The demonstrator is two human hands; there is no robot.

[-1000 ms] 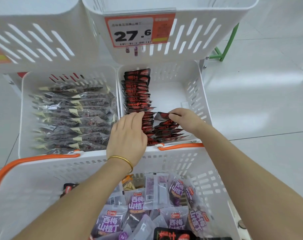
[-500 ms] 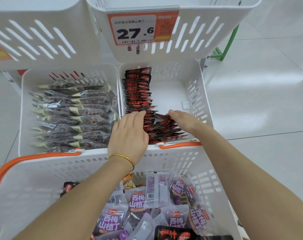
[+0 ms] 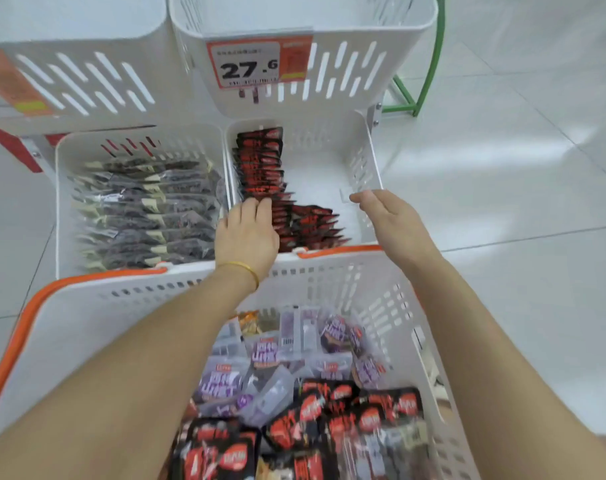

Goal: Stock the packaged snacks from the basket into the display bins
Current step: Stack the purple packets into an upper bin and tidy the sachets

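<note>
- Currently the left hand (image 3: 246,233) reaches over the far rim of the basket (image 3: 87,306) into the right bin (image 3: 364,161); its fingers are straight and close together, with the tips laid on the red packs (image 3: 260,161), gripping nothing.
- Those red packs stand on edge in a row along the right bin's left wall, and a second, shorter row (image 3: 312,226) lies just beside it at the near end.
- The right hand (image 3: 388,216) hovers over the right side of the same bin, near its slotted wall — fingers loose and slightly spread, holding nothing.
- A gold bangle (image 3: 241,266) sits on the left wrist.
- The left bin (image 3: 61,202) is filled with dark packs (image 3: 149,209) in overlapping rows.
- The white, orange-handled basket holds purple packs (image 3: 222,379) towards its far end and loose red packs (image 3: 329,410) nearer the camera — these are blurred.
- A price tag (image 3: 256,65) reading 27.6 hangs on the upper bin (image 3: 364,64) above the right bin.
</note>
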